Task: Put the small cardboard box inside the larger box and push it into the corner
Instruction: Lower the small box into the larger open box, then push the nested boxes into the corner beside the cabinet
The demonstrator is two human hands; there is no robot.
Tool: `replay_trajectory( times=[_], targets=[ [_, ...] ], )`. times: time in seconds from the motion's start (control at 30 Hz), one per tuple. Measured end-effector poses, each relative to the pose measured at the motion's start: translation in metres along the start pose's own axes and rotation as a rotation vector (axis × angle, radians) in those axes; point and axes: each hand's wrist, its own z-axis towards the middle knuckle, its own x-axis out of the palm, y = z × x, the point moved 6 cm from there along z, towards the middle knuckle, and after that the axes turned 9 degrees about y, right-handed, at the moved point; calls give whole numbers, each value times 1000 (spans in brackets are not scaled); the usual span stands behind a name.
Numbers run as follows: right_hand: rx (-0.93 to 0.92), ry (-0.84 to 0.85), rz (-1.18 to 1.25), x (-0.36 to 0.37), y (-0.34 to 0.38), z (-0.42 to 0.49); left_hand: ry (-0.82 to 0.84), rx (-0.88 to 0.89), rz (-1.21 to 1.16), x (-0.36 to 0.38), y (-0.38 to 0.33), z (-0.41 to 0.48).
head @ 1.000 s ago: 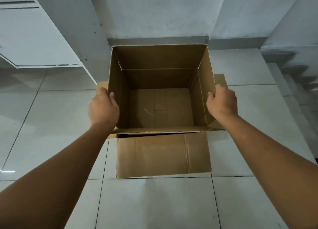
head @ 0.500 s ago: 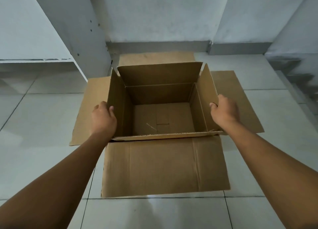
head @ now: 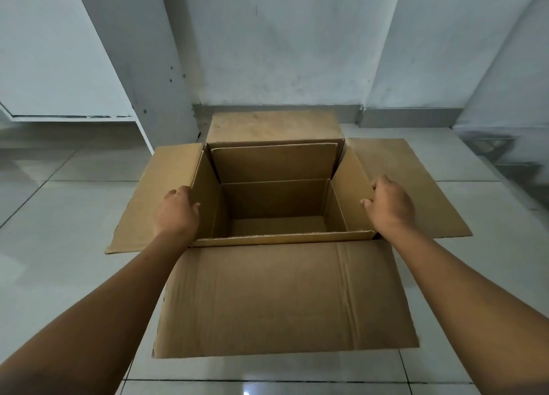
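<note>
The small cardboard box [head: 274, 200], open at the top and empty, sits down inside the larger box [head: 282, 299], whose flaps lie spread flat on the floor on all sides. My left hand [head: 177, 213] grips the small box's left wall, thumb over the rim. At the right wall's rim, my right hand [head: 389, 206] has its thumb at the edge and its fingers on the outer side, loosely spread. The larger box's walls are mostly hidden by its flaps and the small box.
The boxes sit on a pale tiled floor [head: 59, 261] close to a white wall with a grey skirting [head: 276, 109]. A white cabinet panel [head: 139, 76] stands at the left behind the left flap. Steps [head: 499, 154] show at the far right.
The small box has gone down into the larger box while my view tilted up; the larger box's flaps now show on all sides. My right hand's grip has loosened.
</note>
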Motion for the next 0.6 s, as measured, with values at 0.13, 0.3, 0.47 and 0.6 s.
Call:
replay_trajectory(
  times=[0.13,0.3,0.47,0.6],
  targets=[
    [-20,-20,56,-3,-3,-5,-19,35,-48,-4,-1,-7],
    [-76,-95,71,-8,3,-28,-42,82,-52,-8,4,-30],
    [-141,70,-69,13,9,-62,104,110,60,3,19,-61],
    [-165,196,-200,34,8,-76,211,163,110,17,25,-73]
  ],
)
